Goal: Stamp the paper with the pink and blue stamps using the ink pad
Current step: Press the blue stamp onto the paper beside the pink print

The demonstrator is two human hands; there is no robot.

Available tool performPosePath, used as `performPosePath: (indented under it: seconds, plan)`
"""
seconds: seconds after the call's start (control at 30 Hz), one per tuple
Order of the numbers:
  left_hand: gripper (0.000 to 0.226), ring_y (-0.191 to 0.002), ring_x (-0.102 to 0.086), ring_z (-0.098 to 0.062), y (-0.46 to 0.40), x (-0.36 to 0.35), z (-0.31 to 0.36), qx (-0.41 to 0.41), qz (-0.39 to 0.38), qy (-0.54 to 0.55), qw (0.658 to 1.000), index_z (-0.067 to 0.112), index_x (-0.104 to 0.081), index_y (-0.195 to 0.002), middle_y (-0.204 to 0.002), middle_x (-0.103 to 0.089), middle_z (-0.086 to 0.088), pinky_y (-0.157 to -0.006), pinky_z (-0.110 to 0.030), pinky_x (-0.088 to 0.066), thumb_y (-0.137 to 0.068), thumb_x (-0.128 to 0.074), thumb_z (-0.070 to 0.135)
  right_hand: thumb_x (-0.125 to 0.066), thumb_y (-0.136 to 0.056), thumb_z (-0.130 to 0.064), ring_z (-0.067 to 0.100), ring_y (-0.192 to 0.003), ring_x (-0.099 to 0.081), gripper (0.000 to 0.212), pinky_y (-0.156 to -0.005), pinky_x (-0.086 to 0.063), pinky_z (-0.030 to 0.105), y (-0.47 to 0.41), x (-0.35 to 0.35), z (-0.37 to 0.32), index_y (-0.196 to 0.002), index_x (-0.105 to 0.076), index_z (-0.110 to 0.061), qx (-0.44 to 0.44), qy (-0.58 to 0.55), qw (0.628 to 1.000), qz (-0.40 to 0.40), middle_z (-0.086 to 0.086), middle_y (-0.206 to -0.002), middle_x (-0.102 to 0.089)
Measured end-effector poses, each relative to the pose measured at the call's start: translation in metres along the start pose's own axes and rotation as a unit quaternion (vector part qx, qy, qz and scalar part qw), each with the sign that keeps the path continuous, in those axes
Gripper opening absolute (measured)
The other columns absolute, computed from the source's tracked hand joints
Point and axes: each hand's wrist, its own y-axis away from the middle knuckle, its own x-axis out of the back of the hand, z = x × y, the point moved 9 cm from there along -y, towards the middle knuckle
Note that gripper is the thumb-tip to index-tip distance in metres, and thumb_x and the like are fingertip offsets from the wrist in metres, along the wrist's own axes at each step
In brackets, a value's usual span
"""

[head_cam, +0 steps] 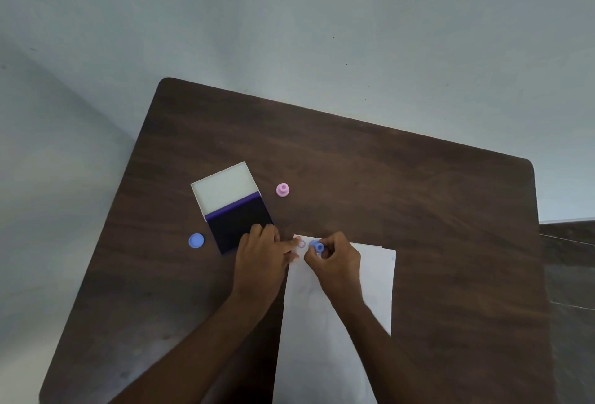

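My right hand [333, 263] grips the blue stamp [317, 246], which touches the top left part of the white paper [338, 332]. Just left of it, a small round purple print [301, 244] shows on the sheet. My left hand [262, 254] lies flat, fingertips on the paper's left edge and knuckles over the near corner of the open ink pad [240, 228]. The pad's dark ink face is exposed and its white lid [225, 189] is folded back. Beyond the paper the pink stamp [282, 190] stands alone, right of the lid.
A round blue cap [196, 240] lies left of the ink pad. Everything sits on a dark brown wooden table [402, 184] with rounded corners. A pale floor surrounds the table, and a dark surface shows at the right edge.
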Motion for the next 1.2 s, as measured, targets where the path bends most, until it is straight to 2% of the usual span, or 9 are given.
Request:
performPosePath:
  seconds: [0.2, 0.47, 0.73, 1.2]
  plan:
    - [0.049, -0.106, -0.051, -0.018, -0.0003, -0.0039, -0.0052, 0.018, -0.028, 0.010, 0.999, 0.019, -0.057, -0.117, -0.122, -0.059, 0.000, -0.096, -0.024, -0.038, -0.087, -0.050, 0.056, -0.078, -0.073, -0.034, 0.011, -0.058, -0.054, 0.029, -0.050, -0.032, 0.004, -0.0003, -0.0011, -0.0002, -0.078, -0.051, -0.026, -0.008, 0.002, 1.000, 0.001, -0.018, -0.068, -0.052]
    - [0.046, -0.099, -0.054, -0.019, 0.0007, 0.0000, -0.0058, 0.016, -0.006, 0.004, 1.000, 0.015, -0.063, -0.109, -0.113, -0.065, -0.003, -0.092, -0.026, -0.042, -0.084, -0.058, 0.054, -0.078, -0.074, -0.033, 0.011, -0.058, -0.054, 0.029, -0.052, -0.034, 0.007, -0.0006, -0.0032, -0.0003, -0.080, -0.052, -0.024, -0.018, 0.004, 1.000, -0.008, -0.013, -0.071, -0.055]
    - [0.049, -0.107, -0.051, -0.018, -0.0005, -0.0014, -0.0059, 0.012, -0.028, -0.007, 1.000, 0.017, -0.058, -0.117, -0.121, -0.060, -0.001, -0.097, -0.025, -0.037, -0.087, -0.050, 0.055, -0.078, -0.074, -0.035, 0.011, -0.058, -0.053, 0.029, -0.051, -0.032, 0.006, -0.0019, -0.0046, -0.0011, -0.080, -0.051, -0.025, -0.023, 0.017, 0.999, -0.014, -0.015, -0.070, -0.053]
    - [0.048, -0.101, -0.053, -0.019, -0.0026, -0.0049, -0.0030, 0.001, -0.022, -0.014, 1.000, 0.015, -0.062, -0.111, -0.113, -0.064, -0.003, -0.092, -0.027, -0.041, -0.084, -0.055, 0.055, -0.078, -0.073, -0.036, 0.012, -0.059, -0.054, 0.030, -0.053, -0.035, 0.009, -0.0072, -0.0052, 0.0022, -0.081, -0.052, -0.023, -0.024, 0.025, 0.999, -0.019, -0.010, -0.074, -0.057]
